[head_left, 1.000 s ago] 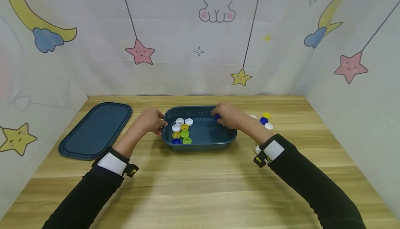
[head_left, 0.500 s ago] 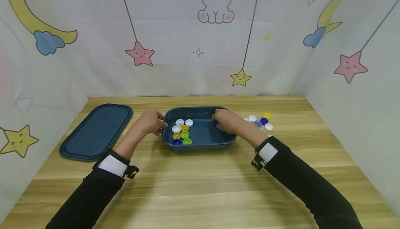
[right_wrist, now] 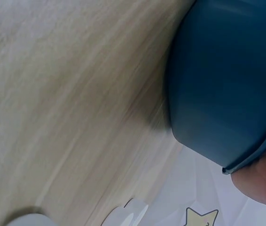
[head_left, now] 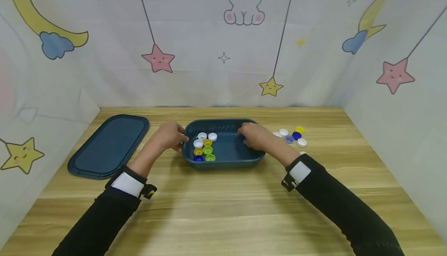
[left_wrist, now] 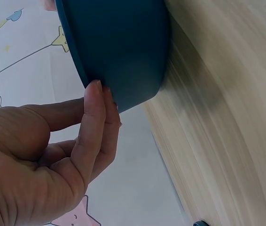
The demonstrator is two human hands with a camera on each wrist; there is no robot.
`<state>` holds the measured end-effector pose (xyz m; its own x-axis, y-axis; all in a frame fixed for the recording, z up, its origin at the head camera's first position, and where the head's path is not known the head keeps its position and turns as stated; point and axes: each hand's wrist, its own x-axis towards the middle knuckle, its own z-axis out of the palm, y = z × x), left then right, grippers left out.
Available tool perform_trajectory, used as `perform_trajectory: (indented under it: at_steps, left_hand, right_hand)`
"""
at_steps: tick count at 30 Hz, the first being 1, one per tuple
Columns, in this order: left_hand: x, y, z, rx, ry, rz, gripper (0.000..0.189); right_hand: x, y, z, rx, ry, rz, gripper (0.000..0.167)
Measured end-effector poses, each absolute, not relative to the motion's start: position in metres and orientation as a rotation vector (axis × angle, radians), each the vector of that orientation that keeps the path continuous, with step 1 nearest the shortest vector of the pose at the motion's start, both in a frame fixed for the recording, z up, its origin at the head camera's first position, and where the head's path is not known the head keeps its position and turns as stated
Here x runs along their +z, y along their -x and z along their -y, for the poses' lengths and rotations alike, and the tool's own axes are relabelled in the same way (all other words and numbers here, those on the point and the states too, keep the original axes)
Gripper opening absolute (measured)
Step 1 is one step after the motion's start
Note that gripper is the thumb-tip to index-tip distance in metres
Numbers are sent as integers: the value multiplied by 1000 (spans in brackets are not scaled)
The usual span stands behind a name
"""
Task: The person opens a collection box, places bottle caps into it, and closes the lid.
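A dark blue plastic bin (head_left: 232,149) stands mid-table, with several white, yellow, green and blue bottle caps (head_left: 198,143) grouped in its left half. At the bin's left end my left hand (head_left: 169,135) pinches the rim; the left wrist view shows the fingers (left_wrist: 94,106) against the outer wall. My right hand (head_left: 256,135) reaches over the right end into the bin and holds a blue bottle cap (head_left: 242,137), mostly covered by the fingers. In the right wrist view only part of that hand (right_wrist: 264,179) shows behind the bin wall (right_wrist: 222,84).
Several loose caps (head_left: 289,139), white, yellow and blue, lie on the wooden table (head_left: 223,201) right of the bin. One white cap (right_wrist: 32,220) shows in the right wrist view. A flat dark blue lid (head_left: 110,145) lies at the left. Printed cloth walls enclose the table.
My right hand has sunk slightly lower into the bin with the blue cap, and the forearm uncovers more loose caps. My left hand keeps its hold on the rim.
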<state>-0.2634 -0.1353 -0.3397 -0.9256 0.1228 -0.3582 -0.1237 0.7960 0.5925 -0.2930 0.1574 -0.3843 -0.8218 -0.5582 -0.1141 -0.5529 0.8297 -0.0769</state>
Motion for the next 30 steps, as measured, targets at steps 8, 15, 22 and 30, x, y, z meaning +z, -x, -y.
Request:
perform_trajectory:
  at_steps: [8, 15, 22, 30]
  left_hand:
    - [-339, 263, 133, 887, -10, -2599, 44]
    - [-339, 263, 132, 904, -18, -2590, 44]
    - [-341, 264, 135, 944, -22, -2575, 45]
    - [-342, 265, 138, 950, -23, -2580, 48]
  right_hand:
    - [-384, 292, -159, -73, 862, -2880, 33]
    - [-379, 293, -164, -204, 878, -2842, 33]
    - [-359, 289, -179, -448, 890, -2832, 35]
    - [-316, 274, -212, -537, 828, -2864, 51]
